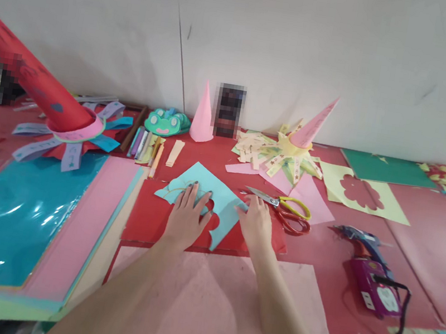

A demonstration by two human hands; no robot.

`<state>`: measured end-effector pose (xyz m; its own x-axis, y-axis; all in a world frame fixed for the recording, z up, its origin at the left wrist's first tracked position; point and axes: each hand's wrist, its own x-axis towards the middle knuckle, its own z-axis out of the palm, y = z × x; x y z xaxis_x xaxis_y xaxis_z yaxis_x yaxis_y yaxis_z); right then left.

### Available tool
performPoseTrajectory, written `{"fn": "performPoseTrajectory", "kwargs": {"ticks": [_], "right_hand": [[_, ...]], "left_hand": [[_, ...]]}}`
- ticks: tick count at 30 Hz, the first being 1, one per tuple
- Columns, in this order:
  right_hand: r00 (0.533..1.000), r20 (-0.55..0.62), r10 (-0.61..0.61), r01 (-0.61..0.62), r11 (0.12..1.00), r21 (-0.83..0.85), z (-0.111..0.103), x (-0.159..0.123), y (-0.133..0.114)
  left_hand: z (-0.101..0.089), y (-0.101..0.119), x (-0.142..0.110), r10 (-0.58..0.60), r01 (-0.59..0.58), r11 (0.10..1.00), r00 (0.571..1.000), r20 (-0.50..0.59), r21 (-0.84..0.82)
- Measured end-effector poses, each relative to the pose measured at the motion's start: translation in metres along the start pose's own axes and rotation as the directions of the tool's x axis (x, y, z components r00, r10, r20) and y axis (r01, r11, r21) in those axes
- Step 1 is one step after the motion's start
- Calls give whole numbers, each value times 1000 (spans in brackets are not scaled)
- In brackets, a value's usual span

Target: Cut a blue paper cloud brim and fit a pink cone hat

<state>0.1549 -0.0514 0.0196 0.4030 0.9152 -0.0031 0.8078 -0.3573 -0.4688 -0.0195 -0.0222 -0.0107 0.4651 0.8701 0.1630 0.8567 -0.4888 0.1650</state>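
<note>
A light blue sheet of paper (224, 196) lies on red paper in front of me, with rounded cut-outs along its near edge and a drawn curved outline at its left. My left hand (189, 215) rests flat on the sheet, fingers apart, beside the cut edge. At the sheet's right edge, my right hand (257, 222) has its fingers bent in and closed on the paper; its thumb is partly hidden. Scissors (285, 204) with red and yellow handles lie just right of that hand, on pink paper (318, 205).
A pink cone (204, 116), green frog-faced item (167, 122) and markers (140, 144) stand or lie behind. Cone-topped paper hats (73, 119) (300, 145) flank them. At right lie a glue gun (363, 243), purple power box (375, 287) and cord; at left, stacked sheets (78, 223).
</note>
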Motion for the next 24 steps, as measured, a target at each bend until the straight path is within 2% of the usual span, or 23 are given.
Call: {"fn": "performPoseTrajectory", "kwargs": {"ticks": [5,8,10,12,14,17,20,22,24], "right_hand": [[997,69,35,-46,983,175,1,9,11],[994,112,-4,-25,968,251,-1,11,15],[982,176,-69,-13,906,424,-2,11,17],[974,189,-125,-16,794,608,-1,13,19],[981,148,-128,-2,751,660,1,14,21],[992,64,-108,55,829,556,3,15,20],[995,-67,-70,94,855,509,-2,15,20],[974,-225,20,99,859,503,-8,18,24],[919,-361,157,66,842,535,-14,23,32]], "left_hand": [[-1,1,1,-3,3,1000,1000,9,-9],[-1,2,1,-12,13,1000,1000,5,-24],[-1,3,0,-21,21,999,1000,2,-31],[-1,3,1,-26,26,999,1000,-3,-39],[-1,3,1,-34,34,998,999,0,-48],[-1,3,2,-61,62,996,998,21,-62],[-2,3,3,-70,72,994,997,32,-78],[-2,2,3,-64,67,993,997,32,-94],[-2,3,3,-71,74,990,997,30,-119]]}}
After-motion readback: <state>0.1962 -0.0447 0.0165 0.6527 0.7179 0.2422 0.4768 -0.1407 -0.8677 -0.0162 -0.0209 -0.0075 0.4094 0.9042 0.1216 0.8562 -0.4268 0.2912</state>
